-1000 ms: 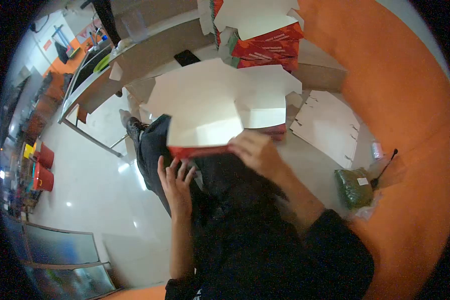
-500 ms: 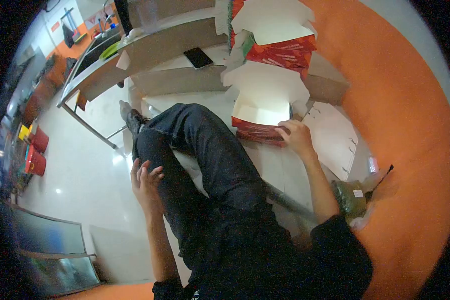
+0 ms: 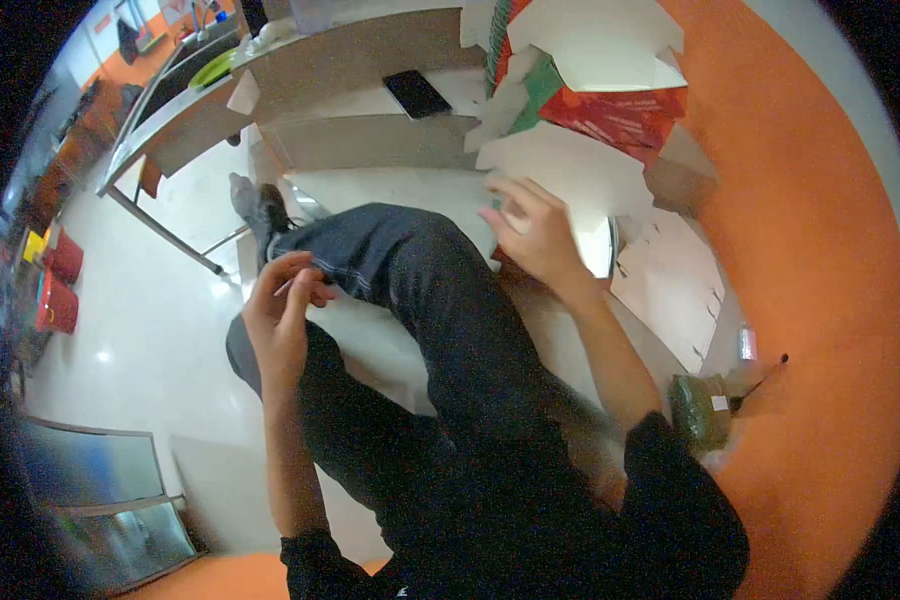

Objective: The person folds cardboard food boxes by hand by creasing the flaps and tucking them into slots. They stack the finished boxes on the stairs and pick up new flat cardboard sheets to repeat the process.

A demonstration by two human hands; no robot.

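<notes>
My right hand, slightly smeared by motion, is raised in front of a red paper box with a white open lid. Its fingers are bent and apart, with nothing seen in them; whether it touches the box I cannot tell. The hand and forearm hide most of that box's body. Over my left thigh hangs my left hand, fingers loosely curled and apart, holding nothing. Behind the nearer box are a red and green box and its white lid.
A black phone lies on the bench beyond my knees. Flat white cardboard rests right of the box. Nearby is a dark green bag by the orange wall. Red buckets stand far left, and a metal-legged table is ahead.
My right hand has left the box's front edge and moved up and left. My left hand has risen slightly, and my left knee has swung outward. The view has shifted a little.
</notes>
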